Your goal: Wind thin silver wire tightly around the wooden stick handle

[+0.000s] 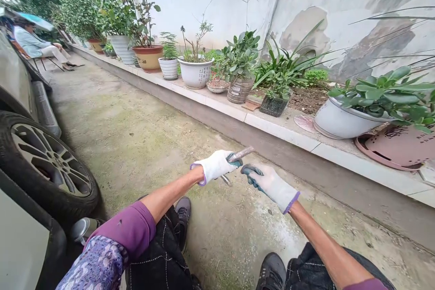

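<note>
My left hand (219,164), in a white knit glove with teal-coated fingers and a purple cuff, is closed around a silvery-brown rod-like thing (243,153). One end of it sticks out past the fingers towards the upper right. Below the same hand shows a short metal end (226,180); whether it belongs to the same thing I cannot tell. Just to the right, my right hand (270,184), gloved alike, has its fingers curled closed. Anything inside them is hidden. The two hands are close together but apart, over the concrete ground.
A low tiled ledge (268,128) with several potted plants runs along the wall. At left stands a car with its wheel (54,158); a metal cup (84,229) is beside the tyre. A person (41,45) sits on a chair farther back. My shoes (272,272) are below.
</note>
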The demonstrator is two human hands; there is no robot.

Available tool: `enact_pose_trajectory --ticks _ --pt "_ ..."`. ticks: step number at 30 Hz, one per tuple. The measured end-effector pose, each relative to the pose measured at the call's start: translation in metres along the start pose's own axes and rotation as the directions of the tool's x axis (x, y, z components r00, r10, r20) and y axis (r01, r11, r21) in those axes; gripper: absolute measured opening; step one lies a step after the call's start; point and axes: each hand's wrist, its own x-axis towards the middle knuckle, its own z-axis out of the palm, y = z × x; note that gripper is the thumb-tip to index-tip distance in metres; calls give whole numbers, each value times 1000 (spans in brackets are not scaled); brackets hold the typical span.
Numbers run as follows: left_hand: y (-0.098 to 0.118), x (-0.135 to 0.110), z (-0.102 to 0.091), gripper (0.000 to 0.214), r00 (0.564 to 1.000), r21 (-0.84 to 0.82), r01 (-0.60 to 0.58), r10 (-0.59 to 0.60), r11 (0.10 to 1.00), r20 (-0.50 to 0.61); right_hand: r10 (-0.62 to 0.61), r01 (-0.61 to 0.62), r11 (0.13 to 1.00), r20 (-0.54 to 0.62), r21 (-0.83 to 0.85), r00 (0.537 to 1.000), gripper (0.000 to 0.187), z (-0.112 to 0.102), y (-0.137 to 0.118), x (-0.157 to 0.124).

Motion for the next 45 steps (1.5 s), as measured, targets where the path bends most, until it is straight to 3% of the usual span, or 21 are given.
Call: enact_pose_trajectory --ticks 2,4,7,9,11,14,17,19,21,23,26,29,33,35,37,39,42,45 --pt "-4 5 -2 28 998 202 58 -53 978 -30 -73 79 992 57 -98 996 34 8 -4 -5" --pt "-9 7 1 26 994 451 76 -106 889 41 -141 158 968 100 -194 985 35 9 -4 -8" --pt "-9 3 14 28 963 648 -87 -102 757 248 -180 180 946 26 -268 983 35 -5 3 -4" --pt "-3 -1 22 29 941 616 -194 -33 763 337 -148 128 955 -54 -267 988 34 -20 9 3" --pt "5 -3 26 28 943 520 -205 25 829 332 -117 93 965 -87 -245 989 35 -30 15 9" --pt "11 1 21 26 976 286 -117 58 951 208 -109 85 971 -94 -225 990 36 -30 17 12" --pt "6 9 12 27 998 133 -36 29 990 55 -136 125 964 -31 -236 990 37 -12 11 8" --pt "1 11 12 27 998 209 20 -30 978 46 -155 161 950 44 -266 987 38 1 6 2" --pt "-2 9 17 28 990 408 30 -84 912 115 -152 174 927 90 -334 984 37 10 2 -4" --pt "-1 3 27 29 975 567 -24 -107 823 196 -120 158 890 113 -427 986 34 9 2 -7" --pt "7 -5 41 30 953 621 -135 -69 772 294 -73 112 878 101 -465 992 31 -6 6 -8" --pt "16 -9 43 26 946 524 -166 -15 836 324 -102 103 960 18 -261 995 29 -25 13 -5" --pt "24 -7 30 24 981 83 -46 30 995 191 15 -15 1000 -61 -8 998 34 -32 17 -1" --pt "23 -3 22 29 991 -122 50 -34 991 129 12 -13 1000 -79 -20 997 36 -28 15 0" --pt "19 3 15 31 987 -152 127 -110 980 114 -89 76 987 -84 -144 993 32 -21 9 1" --pt "14 10 12 31 985 28 139 -142 990 98 -153 133 938 -38 -319 988 29 -12 1 0" --pt "6 16 15 29 982 434 84 -149 897 118 -84 111 843 76 -526 994 31 1 -11 -6" --pt "3 9 28 24 967 584 38 -176 811 182 -11 100 784 147 -613 989 30 7 -14 -13"
